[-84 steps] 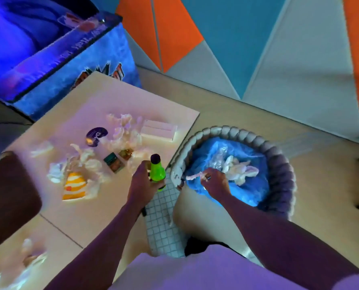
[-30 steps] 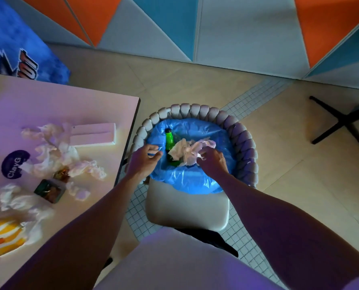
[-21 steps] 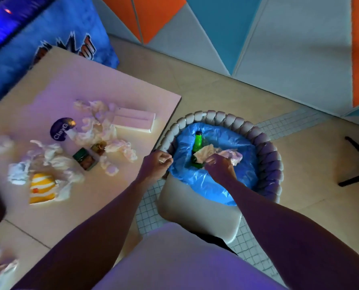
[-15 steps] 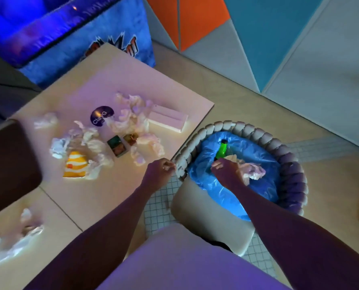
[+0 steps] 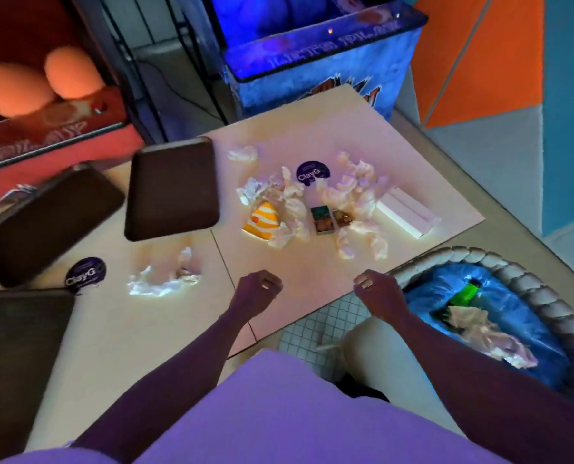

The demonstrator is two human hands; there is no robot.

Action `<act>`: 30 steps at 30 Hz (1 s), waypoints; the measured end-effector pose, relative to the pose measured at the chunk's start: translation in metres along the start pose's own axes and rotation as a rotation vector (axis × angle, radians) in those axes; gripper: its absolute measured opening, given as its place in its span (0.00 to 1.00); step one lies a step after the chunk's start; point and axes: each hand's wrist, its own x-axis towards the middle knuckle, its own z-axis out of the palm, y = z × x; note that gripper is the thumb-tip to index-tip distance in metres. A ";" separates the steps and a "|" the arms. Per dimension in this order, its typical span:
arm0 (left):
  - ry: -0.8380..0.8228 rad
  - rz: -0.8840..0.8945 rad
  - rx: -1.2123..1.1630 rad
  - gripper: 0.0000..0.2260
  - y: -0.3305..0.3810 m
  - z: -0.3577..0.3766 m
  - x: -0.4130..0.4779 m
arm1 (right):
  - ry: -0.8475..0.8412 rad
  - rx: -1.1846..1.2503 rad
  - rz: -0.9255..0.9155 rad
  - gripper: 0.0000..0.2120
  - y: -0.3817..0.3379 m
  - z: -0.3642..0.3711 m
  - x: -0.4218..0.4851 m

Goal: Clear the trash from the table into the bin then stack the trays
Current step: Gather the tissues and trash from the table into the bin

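Crumpled napkins (image 5: 349, 195) lie scattered on the pale table (image 5: 299, 262), around a yellow striped wrapper (image 5: 262, 222), two small packets (image 5: 324, 221) and a white box (image 5: 407, 212). Another napkin heap (image 5: 165, 283) lies nearer me. Three dark trays sit at the left: one (image 5: 173, 189), a second (image 5: 44, 222) and a third (image 5: 7, 346). The woven bin (image 5: 546, 296) with a blue liner holds a green bottle (image 5: 464, 294) and napkins. My left hand (image 5: 258, 293) and my right hand (image 5: 377, 294) hover curled over the table's near edge, holding nothing.
Two round purple stickers lie on the table, one (image 5: 312, 174) among the trash and one (image 5: 85, 277) at the left. A blue lit cabinet (image 5: 319, 61) and a red one (image 5: 44, 105) stand behind the table. Floor tiles (image 5: 312, 333) show under the table's edge.
Both hands have left the bin and come back over the table's near edge, empty. The green bottle and napkins now lie in the bin. My view has swung left to the table and trays.
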 end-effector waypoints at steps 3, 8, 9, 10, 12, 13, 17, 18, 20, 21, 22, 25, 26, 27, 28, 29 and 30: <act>0.062 -0.030 -0.008 0.06 -0.033 -0.042 -0.011 | -0.030 -0.034 -0.073 0.07 -0.051 0.027 0.002; 0.195 -0.055 -0.036 0.02 -0.089 -0.101 -0.026 | -0.108 -0.111 -0.213 0.09 -0.124 0.080 0.003; 0.220 -0.068 -0.031 0.03 -0.099 -0.110 -0.028 | -0.116 -0.127 -0.242 0.10 -0.135 0.089 0.003; 0.235 -0.090 -0.019 0.04 -0.109 -0.120 -0.031 | -0.124 -0.143 -0.272 0.11 -0.147 0.098 0.003; 0.236 -0.139 0.012 0.07 -0.130 -0.140 -0.035 | -0.136 -0.162 -0.310 0.12 -0.169 0.118 0.003; 0.233 -0.159 0.023 0.08 -0.140 -0.148 -0.037 | -0.142 -0.163 -0.320 0.12 -0.179 0.127 0.002; 0.282 -0.223 0.033 0.10 -0.180 -0.176 -0.046 | -0.172 -0.176 -0.358 0.12 -0.212 0.163 -0.002; 0.298 -0.237 0.035 0.11 -0.188 -0.181 -0.047 | -0.180 -0.174 -0.364 0.13 -0.218 0.171 -0.004; 0.338 -0.270 0.032 0.16 -0.203 -0.188 -0.048 | -0.206 -0.186 -0.376 0.14 -0.228 0.187 -0.008; 0.353 -0.285 0.035 0.19 -0.208 -0.190 -0.048 | -0.225 -0.195 -0.385 0.15 -0.230 0.193 -0.011; 0.361 -0.305 0.039 0.24 -0.213 -0.191 -0.048 | -0.249 -0.210 -0.394 0.17 -0.234 0.199 -0.013; 0.357 -0.376 0.040 0.36 -0.225 -0.193 -0.044 | -0.315 -0.265 -0.402 0.22 -0.244 0.212 -0.013; 0.354 -0.391 0.037 0.40 -0.227 -0.192 -0.043 | -0.334 -0.281 -0.405 0.25 -0.246 0.215 -0.013; 0.351 -0.402 0.034 0.44 -0.230 -0.192 -0.041 | -0.356 -0.297 -0.410 0.27 -0.249 0.217 -0.010; 0.350 -0.415 0.025 0.47 -0.234 -0.192 -0.037 | -0.385 -0.317 -0.417 0.30 -0.253 0.220 -0.004; 0.352 -0.418 0.022 0.50 -0.236 -0.192 -0.033 | -0.407 -0.333 -0.426 0.33 -0.256 0.222 0.002; 0.351 -0.406 0.033 0.52 -0.237 -0.192 -0.031 | -0.415 -0.342 -0.437 0.35 -0.259 0.223 0.006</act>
